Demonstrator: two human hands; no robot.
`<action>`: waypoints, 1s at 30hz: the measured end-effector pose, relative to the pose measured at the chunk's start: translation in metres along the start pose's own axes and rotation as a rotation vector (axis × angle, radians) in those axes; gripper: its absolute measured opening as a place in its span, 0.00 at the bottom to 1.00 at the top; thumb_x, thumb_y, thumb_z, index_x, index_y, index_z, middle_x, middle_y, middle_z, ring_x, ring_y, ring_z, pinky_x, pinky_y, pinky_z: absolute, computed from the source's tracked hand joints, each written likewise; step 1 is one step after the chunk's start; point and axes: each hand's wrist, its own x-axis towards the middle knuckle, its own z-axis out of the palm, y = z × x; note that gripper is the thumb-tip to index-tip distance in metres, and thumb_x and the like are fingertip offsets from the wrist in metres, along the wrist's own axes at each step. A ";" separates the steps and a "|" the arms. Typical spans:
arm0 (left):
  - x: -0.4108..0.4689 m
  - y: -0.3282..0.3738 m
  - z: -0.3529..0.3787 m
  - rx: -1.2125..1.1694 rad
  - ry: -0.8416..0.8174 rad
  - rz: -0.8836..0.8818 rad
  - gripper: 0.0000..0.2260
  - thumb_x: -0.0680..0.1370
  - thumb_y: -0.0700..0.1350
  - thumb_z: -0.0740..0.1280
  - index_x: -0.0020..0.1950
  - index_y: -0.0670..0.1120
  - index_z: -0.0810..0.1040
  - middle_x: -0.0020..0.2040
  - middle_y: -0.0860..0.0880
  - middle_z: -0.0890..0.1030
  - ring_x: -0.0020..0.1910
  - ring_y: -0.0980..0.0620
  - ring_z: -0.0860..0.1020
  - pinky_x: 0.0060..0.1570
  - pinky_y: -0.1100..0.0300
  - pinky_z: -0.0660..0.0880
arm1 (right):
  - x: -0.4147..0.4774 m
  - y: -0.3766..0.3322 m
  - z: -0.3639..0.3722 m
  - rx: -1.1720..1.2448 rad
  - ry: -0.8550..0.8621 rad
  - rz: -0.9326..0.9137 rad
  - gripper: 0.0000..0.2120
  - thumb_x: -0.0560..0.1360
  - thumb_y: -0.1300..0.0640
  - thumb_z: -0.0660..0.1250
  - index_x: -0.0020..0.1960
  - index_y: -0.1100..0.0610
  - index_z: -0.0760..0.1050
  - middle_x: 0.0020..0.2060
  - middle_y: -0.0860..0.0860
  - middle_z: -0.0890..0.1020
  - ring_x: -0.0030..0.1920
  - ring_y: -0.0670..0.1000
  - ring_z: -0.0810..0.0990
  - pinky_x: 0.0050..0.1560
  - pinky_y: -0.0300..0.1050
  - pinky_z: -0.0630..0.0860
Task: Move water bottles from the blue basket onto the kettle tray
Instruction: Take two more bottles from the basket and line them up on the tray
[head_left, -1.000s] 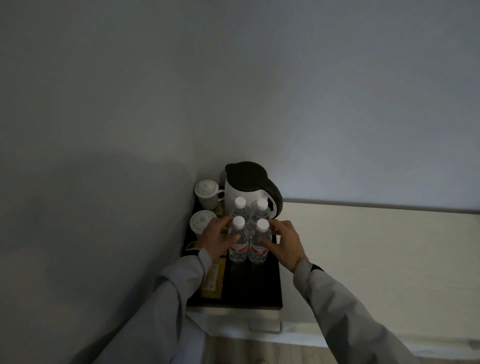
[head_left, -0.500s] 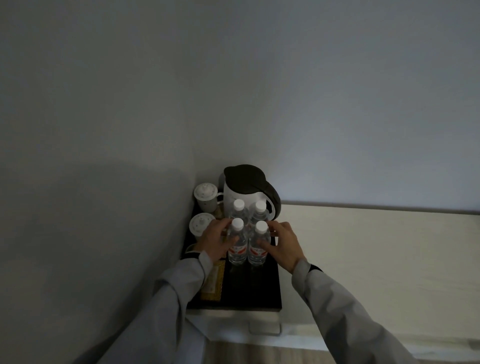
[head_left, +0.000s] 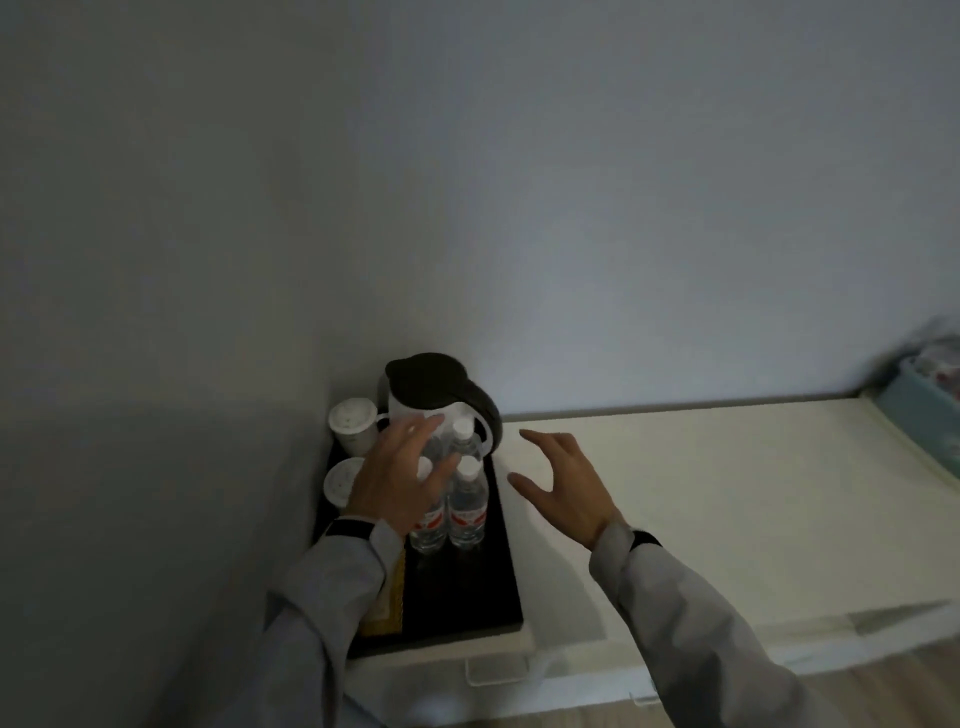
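Note:
Several clear water bottles (head_left: 467, 506) with white caps and red labels stand upright in a tight cluster on the black kettle tray (head_left: 467, 597), just in front of the white kettle (head_left: 431, 400) with its black lid. My left hand (head_left: 397, 480) hovers over the left bottles, fingers spread, holding nothing and hiding part of them. My right hand (head_left: 563, 483) is open above the white counter, to the right of the tray and apart from the bottles. A blue basket (head_left: 922, 410) shows at the far right edge, blurred.
Two white lidded cups (head_left: 353, 426) stand on the tray's left side beside the wall. A yellow packet (head_left: 389, 608) lies along the tray's left edge. The white counter (head_left: 727, 499) stretches right to the basket. Walls close in at the left and back.
Both hands have let go of the front two bottles and lifted away with fingers spread; the right hand moved right, off the tray. The view has swung right, revealing the basket.

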 end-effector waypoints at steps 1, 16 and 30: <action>0.003 0.011 0.000 0.052 0.011 0.060 0.25 0.76 0.58 0.66 0.71 0.50 0.71 0.71 0.45 0.71 0.71 0.45 0.68 0.70 0.46 0.68 | -0.005 0.000 -0.014 -0.030 0.033 -0.006 0.30 0.75 0.44 0.70 0.74 0.48 0.67 0.67 0.51 0.71 0.65 0.52 0.75 0.63 0.43 0.72; 0.023 0.276 0.127 0.336 -0.069 0.486 0.32 0.76 0.70 0.50 0.78 0.59 0.55 0.79 0.46 0.59 0.78 0.44 0.57 0.77 0.46 0.54 | -0.144 0.120 -0.285 -0.340 0.424 0.039 0.35 0.75 0.35 0.65 0.77 0.45 0.61 0.76 0.52 0.65 0.77 0.54 0.61 0.74 0.54 0.63; 0.058 0.534 0.329 0.185 -0.101 0.671 0.30 0.77 0.67 0.55 0.78 0.58 0.57 0.78 0.46 0.63 0.77 0.44 0.61 0.74 0.43 0.62 | -0.235 0.307 -0.511 -0.477 0.543 0.186 0.37 0.74 0.29 0.59 0.78 0.41 0.56 0.77 0.50 0.63 0.77 0.54 0.60 0.75 0.60 0.60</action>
